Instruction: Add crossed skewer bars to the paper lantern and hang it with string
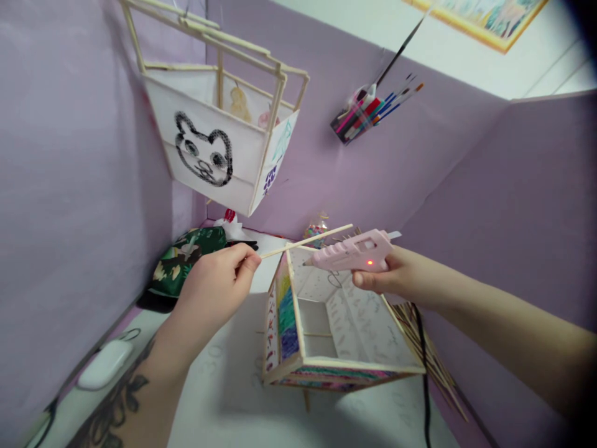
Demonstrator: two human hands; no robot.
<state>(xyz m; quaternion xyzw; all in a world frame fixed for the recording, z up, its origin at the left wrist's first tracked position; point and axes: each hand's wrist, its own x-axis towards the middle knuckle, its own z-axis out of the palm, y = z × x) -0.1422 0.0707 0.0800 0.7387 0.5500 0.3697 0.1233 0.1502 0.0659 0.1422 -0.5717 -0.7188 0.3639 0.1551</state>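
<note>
Between the fingertips of my left hand (pixel 221 277) is one end of a thin wooden stick (pixel 310 241), which points to the right and slightly up. My right hand (pixel 396 274) grips a pink hot glue gun (pixel 352 252), its nozzle aimed left and an orange-red light glowing on its side. A clear glue stick pokes out of the gun's back. Below both hands stands an open box frame (pixel 303 361) of wooden sticks with coloured paper panels. The glue gun and stick hang above its far rim.
A paper lantern frame with a bear face (pixel 209 155) hangs at upper left. A pen cup (pixel 347 124) is on the purple wall. Around the table are a green patterned pouch (pixel 186 258), a white case (pixel 106 364), loose sticks (pixel 431 354), a bead jar (pixel 317 225) and a black cord (pixel 425 386).
</note>
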